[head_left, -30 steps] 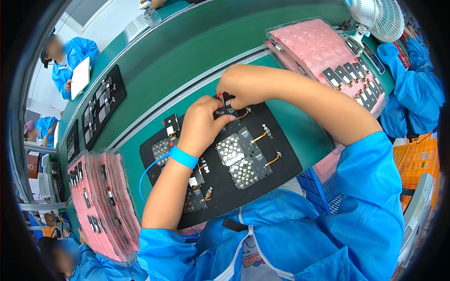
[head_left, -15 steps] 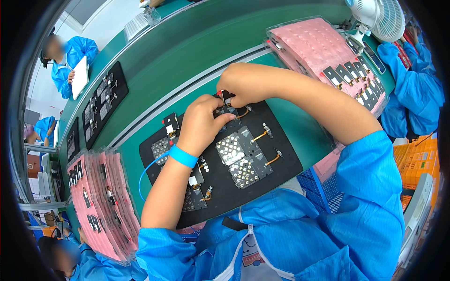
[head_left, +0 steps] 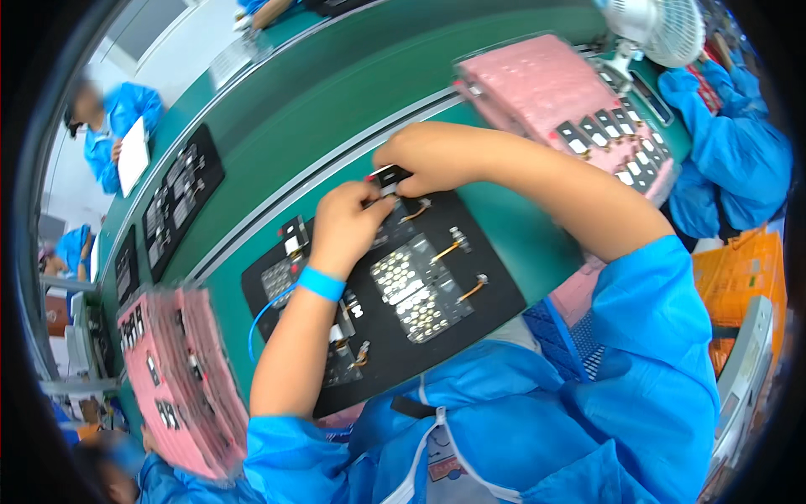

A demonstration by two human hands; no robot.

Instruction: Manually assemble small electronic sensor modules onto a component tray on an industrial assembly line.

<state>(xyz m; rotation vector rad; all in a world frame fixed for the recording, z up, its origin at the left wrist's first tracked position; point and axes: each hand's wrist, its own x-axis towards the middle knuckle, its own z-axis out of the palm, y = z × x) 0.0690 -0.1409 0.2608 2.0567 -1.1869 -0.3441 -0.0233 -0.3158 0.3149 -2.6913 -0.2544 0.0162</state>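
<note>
change: none since a second ago, both my hands stay put | left hand (head_left: 351, 225) and right hand (head_left: 426, 160) pinch small black component (head_left: 388, 178) together | location: far edge of black fixture tray (head_left: 495, 294) | work holding steady

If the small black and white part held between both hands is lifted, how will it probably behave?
The small part is pinched by fingertips of the left hand and the right hand, so it is probably very light. It looks thin and flat, so it should not roll. Similar parts on the black tray carry thin ribbon tails, probably floppy and fragile.
</note>
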